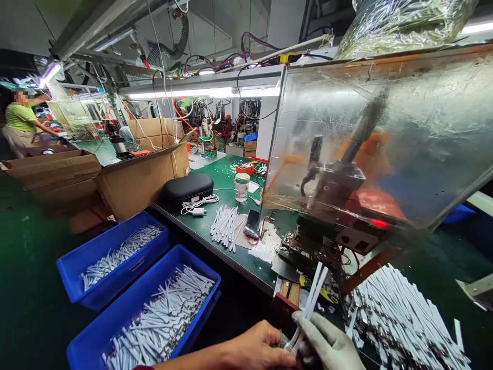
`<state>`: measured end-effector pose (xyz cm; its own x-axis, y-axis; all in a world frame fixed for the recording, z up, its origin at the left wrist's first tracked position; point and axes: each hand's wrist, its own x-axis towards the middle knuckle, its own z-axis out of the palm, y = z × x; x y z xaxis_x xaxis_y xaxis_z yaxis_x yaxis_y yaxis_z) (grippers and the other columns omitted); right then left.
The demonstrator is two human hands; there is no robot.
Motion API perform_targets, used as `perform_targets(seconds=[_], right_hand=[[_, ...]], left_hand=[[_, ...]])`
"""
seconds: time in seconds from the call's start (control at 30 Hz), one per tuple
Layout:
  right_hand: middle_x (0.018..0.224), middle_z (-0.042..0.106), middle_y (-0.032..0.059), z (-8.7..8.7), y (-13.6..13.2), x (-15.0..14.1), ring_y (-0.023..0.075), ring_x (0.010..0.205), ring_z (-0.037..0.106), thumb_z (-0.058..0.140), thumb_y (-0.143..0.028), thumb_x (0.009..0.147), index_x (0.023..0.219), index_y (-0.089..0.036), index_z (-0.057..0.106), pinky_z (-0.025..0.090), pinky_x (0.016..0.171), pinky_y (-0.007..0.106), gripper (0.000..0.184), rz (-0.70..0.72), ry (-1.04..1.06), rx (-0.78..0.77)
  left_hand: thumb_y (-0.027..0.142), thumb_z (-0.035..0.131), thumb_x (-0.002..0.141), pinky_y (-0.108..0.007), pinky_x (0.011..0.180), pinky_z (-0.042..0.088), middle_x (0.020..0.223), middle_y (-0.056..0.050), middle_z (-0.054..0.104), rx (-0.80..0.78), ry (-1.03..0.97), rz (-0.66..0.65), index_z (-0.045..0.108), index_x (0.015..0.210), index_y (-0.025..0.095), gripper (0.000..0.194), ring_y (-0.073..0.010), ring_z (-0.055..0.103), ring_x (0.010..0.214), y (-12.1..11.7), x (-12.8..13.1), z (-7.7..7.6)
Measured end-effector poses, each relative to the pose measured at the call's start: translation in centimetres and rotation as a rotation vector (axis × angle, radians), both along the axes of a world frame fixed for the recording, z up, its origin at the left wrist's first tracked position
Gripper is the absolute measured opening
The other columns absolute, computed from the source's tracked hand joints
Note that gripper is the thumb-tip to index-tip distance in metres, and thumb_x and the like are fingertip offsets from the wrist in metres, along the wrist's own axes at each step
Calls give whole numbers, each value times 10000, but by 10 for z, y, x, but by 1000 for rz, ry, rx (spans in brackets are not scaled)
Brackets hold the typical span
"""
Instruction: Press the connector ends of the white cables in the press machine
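A couple of long, thin white strips [316, 290] stand upright at the front of the bench, their upper ends free. My right hand [325, 339], in a pale glove, is closed around their lower part. Bare, my left hand [258, 345] has its fingers pinched at the strips' bottom ends, touching the glove; the ends themselves are mostly hidden. To the right of my gloved hand lies a large pile of similar white strips [404, 308] with metallic-looking ends. Just beyond the strips is a bench machine [339, 190] behind a cloudy clear shield [423, 118].
Two blue bins [73, 354] [63, 267] of white pieces stand left of the bench. On the green bench [185, 223] are a smaller strip bundle [223, 226], a phone [252, 224], a jar [242, 187], a white cable [200, 204] and a black case [188, 187]. A person [21, 121] works far left.
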<state>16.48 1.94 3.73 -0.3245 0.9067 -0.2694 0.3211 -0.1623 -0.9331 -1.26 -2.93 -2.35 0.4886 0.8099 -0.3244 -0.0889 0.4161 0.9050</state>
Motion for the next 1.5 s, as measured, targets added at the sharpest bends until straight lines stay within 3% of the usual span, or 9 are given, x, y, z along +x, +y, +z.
perform_targets(seconds=[0.17,0.33,0.53,0.9,1.07,1.5], right_hand=[[616,581,23,3,39,-11,126,530,483,671,-560,759,750,-153,690,379,479,230,408,73,172,-11],[644,608,26,-9,56,-24,117,547,529,774,-460,673,704,-136,646,469,558,251,350,-5,467,-253],[769,663,57,-18,56,-35,178,686,627,843,-360,573,703,-130,657,542,641,304,323,-134,612,-310],[695,643,47,-46,68,-34,92,539,491,732,-402,701,744,-122,705,367,463,197,284,-124,464,-186],[702,647,47,-43,68,-35,92,544,497,718,-419,718,749,-127,700,362,473,198,295,-123,462,-134],[583,580,3,-38,69,-40,80,460,431,736,-408,666,697,-142,642,310,403,198,283,-186,474,-256]], left_hand=[[638,760,598,-258,517,504,710,-98,689,-120,-183,63,636,849,100,606,-184,669,552,13,5,17],[551,749,688,-238,559,523,747,-112,710,-142,-149,165,627,888,76,530,-192,707,629,25,2,20],[525,729,728,-239,573,527,741,-111,721,-136,-117,165,634,920,72,501,-200,715,648,27,-1,21],[596,635,774,-221,504,499,657,-109,712,-133,-27,148,639,823,83,516,-195,697,559,30,0,23],[598,650,760,-216,503,501,652,-107,709,-145,-24,146,649,822,74,527,-191,695,558,31,0,26],[587,646,767,-219,510,505,644,-101,705,-143,-25,147,650,816,77,511,-190,694,558,31,0,28]])
